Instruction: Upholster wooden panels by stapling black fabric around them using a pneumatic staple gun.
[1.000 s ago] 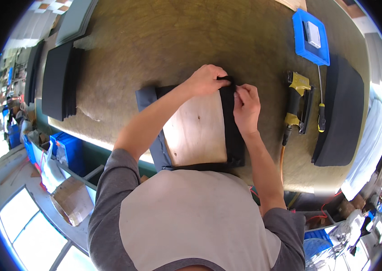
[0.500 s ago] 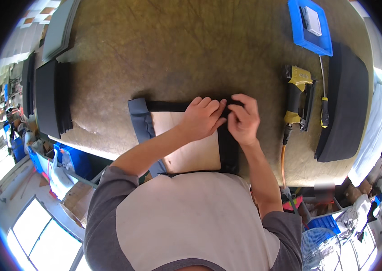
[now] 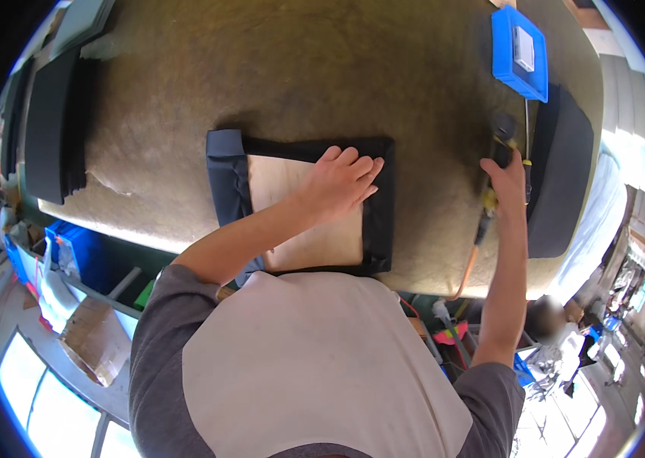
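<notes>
A pale wooden panel (image 3: 319, 240) lies on the table before me, with black fabric (image 3: 378, 217) folded over its edges. At the left edge the fabric is wrinkled and loose. My left hand (image 3: 340, 183) is closed, its bent fingers holding the fabric down at the panel's far right corner. To the right, my right hand (image 3: 509, 182) is wrapped round the handle of a yellow and black air staple gun (image 3: 490, 201), slightly blurred. An orange hose (image 3: 466, 273) runs from the gun toward the table's near edge.
Beyond the gun lie a screwdriver (image 3: 528, 172) and a stack of dark sheets (image 3: 563, 179). A blue tray (image 3: 499, 57) holding a white box (image 3: 523, 49) is at the far right. More dark sheets (image 3: 51, 126) are stacked at the left.
My right hand has left the fabric corner and moved right onto the staple gun. My left hand stays at the corner. The whole view has shifted a little.
</notes>
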A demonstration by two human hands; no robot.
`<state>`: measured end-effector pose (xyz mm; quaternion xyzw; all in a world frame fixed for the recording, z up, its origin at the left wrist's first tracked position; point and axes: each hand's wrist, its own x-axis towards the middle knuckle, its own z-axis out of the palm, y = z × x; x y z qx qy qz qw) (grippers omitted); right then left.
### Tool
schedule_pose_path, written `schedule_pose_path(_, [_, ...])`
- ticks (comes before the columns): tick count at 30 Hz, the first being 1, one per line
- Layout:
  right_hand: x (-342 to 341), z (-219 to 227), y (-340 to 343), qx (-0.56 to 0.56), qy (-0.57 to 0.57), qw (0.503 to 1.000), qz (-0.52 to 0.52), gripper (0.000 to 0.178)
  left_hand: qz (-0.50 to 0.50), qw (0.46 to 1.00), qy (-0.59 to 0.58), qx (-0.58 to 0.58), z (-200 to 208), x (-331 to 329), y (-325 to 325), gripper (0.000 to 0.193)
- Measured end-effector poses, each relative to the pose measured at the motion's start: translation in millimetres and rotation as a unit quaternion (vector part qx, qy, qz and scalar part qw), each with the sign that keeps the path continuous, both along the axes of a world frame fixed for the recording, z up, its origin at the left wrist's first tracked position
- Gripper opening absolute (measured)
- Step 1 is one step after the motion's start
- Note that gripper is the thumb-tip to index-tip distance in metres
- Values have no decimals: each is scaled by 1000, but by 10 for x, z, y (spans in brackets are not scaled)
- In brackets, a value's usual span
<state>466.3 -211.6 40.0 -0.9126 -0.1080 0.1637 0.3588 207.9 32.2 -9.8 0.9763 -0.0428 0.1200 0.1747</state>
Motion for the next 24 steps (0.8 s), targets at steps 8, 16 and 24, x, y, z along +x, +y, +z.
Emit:
schedule_pose_path(8, [-1006,825,536,87,371,920,92,23,3,1000,25,-14,-22,-78,-6,41])
schedule_pose_path(16, [-1156,617,697,-40,320,936,145,20,-15,998,8,-61,-57,-75,-10,33])
schedule_pose_path(24, [-1220,571,616,-70,247,946,200,24,11,991,-98,-94,-30,-272,33,27])
